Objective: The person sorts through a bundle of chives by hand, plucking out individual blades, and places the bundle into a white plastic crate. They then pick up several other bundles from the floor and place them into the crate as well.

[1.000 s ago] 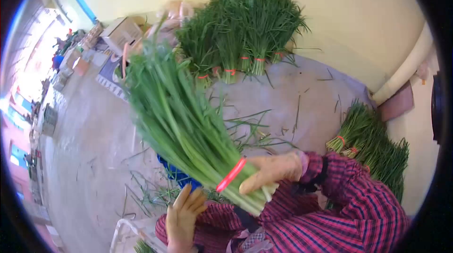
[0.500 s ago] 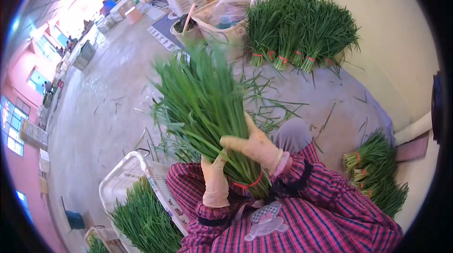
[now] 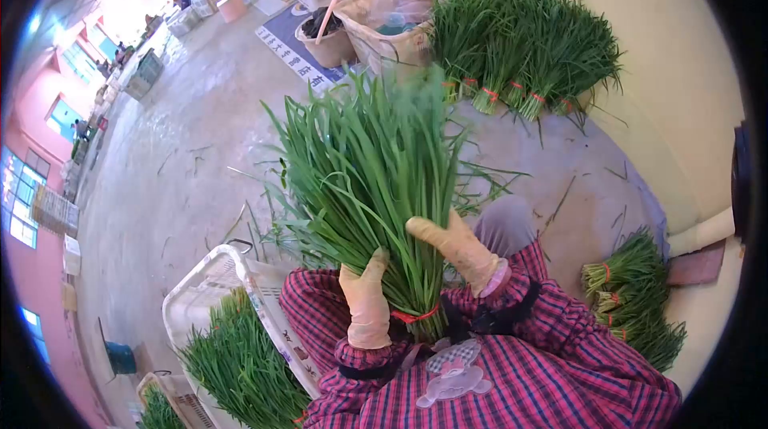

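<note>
A thick bunch of Chinese chives [image 3: 376, 181] stands tilted up before my lap, its leaves fanned out at the top. A red band [image 3: 416, 316] circles its stalks near the cut ends. My left hand [image 3: 367, 301], in a pale glove, grips the bunch from the left side, thumb across the front. On the other side my right hand [image 3: 460, 251], gloved too, holds it a little higher, thumb over the leaves. The fingers of both hands are mostly hidden behind the leaves.
White crates [image 3: 210, 277] with more chives stand at my left. Several banded bunches [image 3: 528, 45] lean against the wall, and others [image 3: 632, 293] lie at my right. A bucket [image 3: 328, 46] and a bag-lined basket [image 3: 384, 41] stand ahead. Loose leaves [image 3: 488, 181] litter the floor.
The bunch has swung from a leftward lean to more upright, its tops moving right. My right hand has shifted slightly right and still grips it, as does my left.
</note>
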Motion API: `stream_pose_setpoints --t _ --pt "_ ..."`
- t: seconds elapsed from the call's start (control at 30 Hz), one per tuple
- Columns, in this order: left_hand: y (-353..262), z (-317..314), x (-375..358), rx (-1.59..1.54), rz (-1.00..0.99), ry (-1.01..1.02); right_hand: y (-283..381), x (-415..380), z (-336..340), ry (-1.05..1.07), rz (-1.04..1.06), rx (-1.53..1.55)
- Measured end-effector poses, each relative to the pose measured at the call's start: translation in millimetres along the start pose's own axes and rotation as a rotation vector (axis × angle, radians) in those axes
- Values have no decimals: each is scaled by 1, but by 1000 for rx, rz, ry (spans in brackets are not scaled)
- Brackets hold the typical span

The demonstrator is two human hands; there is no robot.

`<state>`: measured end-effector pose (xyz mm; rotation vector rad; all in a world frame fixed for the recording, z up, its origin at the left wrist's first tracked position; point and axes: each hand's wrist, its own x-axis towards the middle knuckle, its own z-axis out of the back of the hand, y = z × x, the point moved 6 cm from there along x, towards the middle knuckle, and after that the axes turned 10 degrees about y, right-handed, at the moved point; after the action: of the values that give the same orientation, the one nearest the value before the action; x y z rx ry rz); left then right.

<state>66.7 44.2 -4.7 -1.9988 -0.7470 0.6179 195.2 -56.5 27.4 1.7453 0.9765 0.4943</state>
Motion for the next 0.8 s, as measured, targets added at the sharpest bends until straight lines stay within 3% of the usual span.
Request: stream_pose_setpoints --t 0.1,0.17,0.37,0.43,0.57,0.6,0.63,0.7,0.73,0.8 --pt "5 -5 -2 57 -22 49 -8 5 2 -48 127 -214" --pt "-2 -10 0 79 21 6 -12 16 8 -35 36 89" --pt "3 8 9 -74 57 -58 -27 -1 29 -45 -232 120" --pt "-1 9 11 -66 50 -82 -30 -18 29 -48 -201 91" --pt "-23 -14 14 -39 20 -70 -39 -37 6 158 -31 -261" --pt "-22 -21 12 26 157 -26 -20 -40 -10 146 38 -302" --pt "-25 -25 10 30 162 -17 -16 -35 -5 136 41 -300" --pt "-32 -41 8 190 143 185 -28 -27 7 153 -151 -13" --pt "-40 -44 6 176 71 281 -44 -24 20 99 -123 65" --pt "-66 -42 -9 328 4 260 -38 -27 24 124 -151 230"
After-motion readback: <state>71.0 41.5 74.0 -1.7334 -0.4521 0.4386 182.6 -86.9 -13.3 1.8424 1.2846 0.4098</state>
